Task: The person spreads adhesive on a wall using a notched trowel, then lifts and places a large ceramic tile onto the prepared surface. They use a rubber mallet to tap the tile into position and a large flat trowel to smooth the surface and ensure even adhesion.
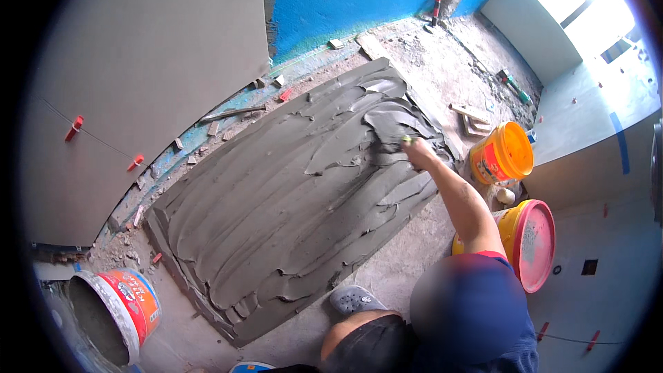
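Neither my left hand nor my right hand is in the picture. A large rectangular slab lies on the floor, its top coated with wet grey mortar (297,193) in ridged, curved strokes. A co-worker in a blue cap (469,304) crouches at the slab's right side. This person's outstretched hand (418,153) closes around a yellow-green handle (405,139) over the mortar near the far right end. The tool's working end sits in the mortar, too hidden to make out. A grey clog (356,300) on the co-worker's foot rests beside the slab's near edge.
An orange bucket (503,152) and a yellow bucket with a red rim (535,245) stand at right. Lower left, an orange-and-white bucket (131,307) contains grey mortar. A large grey panel (152,62) covers the left wall. A green-handled hammer (514,86) lies among rubble.
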A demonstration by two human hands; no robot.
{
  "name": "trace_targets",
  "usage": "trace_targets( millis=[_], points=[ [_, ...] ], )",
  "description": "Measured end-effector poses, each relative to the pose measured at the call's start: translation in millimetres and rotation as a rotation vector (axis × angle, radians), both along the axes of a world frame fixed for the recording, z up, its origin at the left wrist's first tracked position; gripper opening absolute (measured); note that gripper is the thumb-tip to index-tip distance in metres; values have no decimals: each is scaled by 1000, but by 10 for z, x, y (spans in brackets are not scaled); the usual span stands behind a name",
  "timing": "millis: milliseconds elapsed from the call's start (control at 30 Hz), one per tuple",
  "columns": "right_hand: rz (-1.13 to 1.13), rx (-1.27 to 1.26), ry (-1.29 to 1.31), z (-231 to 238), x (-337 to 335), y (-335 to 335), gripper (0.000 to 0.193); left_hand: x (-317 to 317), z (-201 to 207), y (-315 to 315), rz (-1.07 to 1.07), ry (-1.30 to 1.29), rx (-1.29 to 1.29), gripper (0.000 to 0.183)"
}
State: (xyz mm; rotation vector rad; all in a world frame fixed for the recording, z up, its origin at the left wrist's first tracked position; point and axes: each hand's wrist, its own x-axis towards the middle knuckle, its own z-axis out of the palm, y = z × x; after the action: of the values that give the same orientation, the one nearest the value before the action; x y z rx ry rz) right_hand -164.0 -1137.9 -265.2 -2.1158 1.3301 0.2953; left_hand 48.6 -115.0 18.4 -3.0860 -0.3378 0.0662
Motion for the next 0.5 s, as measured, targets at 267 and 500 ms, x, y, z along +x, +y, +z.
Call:
trace_targets(
  millis=[267,500],
  points=[
    [-840,118,-44,260,-1010,623,51,-310,-77,392,26,-26,-15,7],
    [-520,1081,-210,1452,-236,2530,45,-520,45,334,176,-70,-114,34]
  ],
)
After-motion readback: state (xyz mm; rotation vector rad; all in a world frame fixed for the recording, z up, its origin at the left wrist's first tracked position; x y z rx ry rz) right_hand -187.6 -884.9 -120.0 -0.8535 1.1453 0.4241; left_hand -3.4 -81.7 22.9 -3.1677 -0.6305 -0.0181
